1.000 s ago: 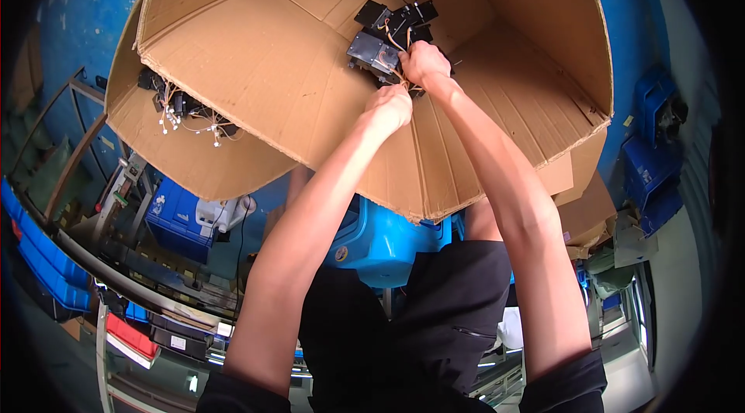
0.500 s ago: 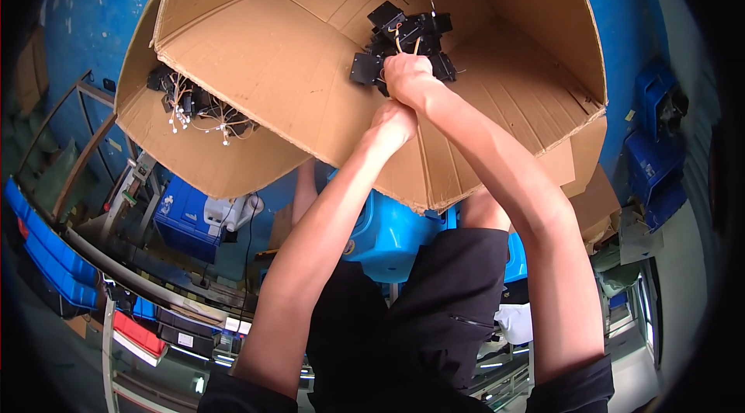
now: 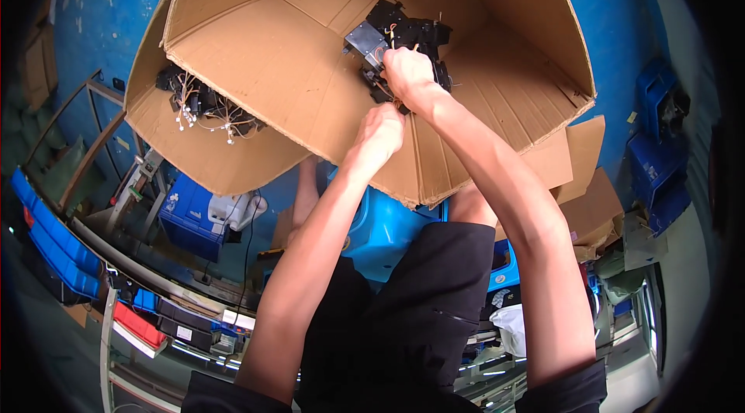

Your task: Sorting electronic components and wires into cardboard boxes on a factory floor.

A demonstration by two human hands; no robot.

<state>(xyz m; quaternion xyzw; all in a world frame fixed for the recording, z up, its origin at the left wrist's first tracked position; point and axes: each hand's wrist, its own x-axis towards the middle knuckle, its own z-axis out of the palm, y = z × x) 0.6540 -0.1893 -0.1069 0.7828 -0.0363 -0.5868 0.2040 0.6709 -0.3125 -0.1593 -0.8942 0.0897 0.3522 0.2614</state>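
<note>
Inside a large open cardboard box (image 3: 256, 56), a cluster of black boxy parts with thin wires (image 3: 423, 29) lies on the cardboard. My right hand (image 3: 408, 70) is closed at the near side of this cluster, its fingers curled round a black part with a flat, shiny plate (image 3: 367, 42). Just below it, my left hand (image 3: 382, 130) is closed in a pinch beside the lower black pieces and a bit of wire. What the left fingertips hold is hidden.
A second cardboard box (image 3: 209, 161) at the left holds more black parts with white-tipped wires (image 3: 190, 106). A bright blue plastic stool or bin (image 3: 380, 230) stands under the box's near edge. Blue crates (image 3: 656, 172) are at the right, and a metal-framed rack (image 3: 163, 265) at the lower left.
The flat-plated black part has turned and now shows a shiny face beside my right hand. My left hand has moved slightly down and left, apart from the right. The view has shifted a little.
</note>
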